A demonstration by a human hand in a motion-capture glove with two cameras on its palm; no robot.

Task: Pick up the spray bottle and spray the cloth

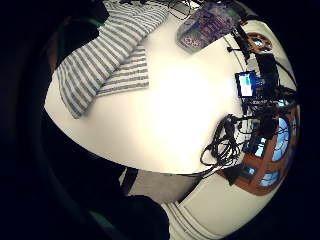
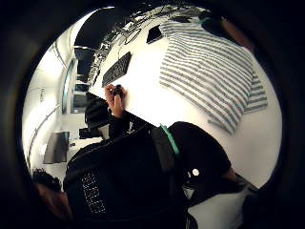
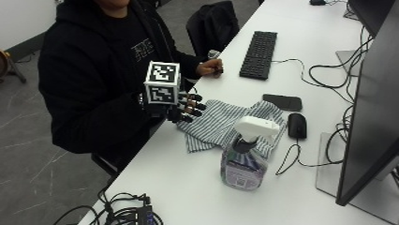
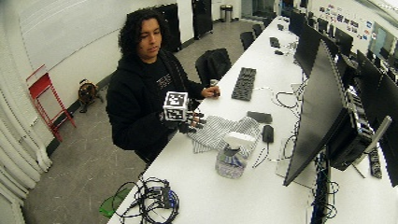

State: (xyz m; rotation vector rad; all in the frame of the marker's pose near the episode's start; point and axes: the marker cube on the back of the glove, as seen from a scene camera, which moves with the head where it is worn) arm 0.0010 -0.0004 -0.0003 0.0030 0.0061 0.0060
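Grip (image 3: 185,108) empty above cloth (image 3: 227,123), bottle (image 3: 244,157) apart

On the white table (image 3: 187,187) there is one spray bottle (image 3: 244,157), one striped cloth (image 3: 218,123), one keyboard (image 3: 259,48), one mouse (image 3: 297,125) and one dark phone (image 3: 282,101). One large monitor (image 3: 374,108) stands at the table's far side (further screens line the bench beyond it, too crowded to count). One tangle of cables (image 3: 121,213) lies at the near corner. One person sits there, with two hands: one gloved right hand (image 3: 181,107), one bare hand (image 3: 209,68).
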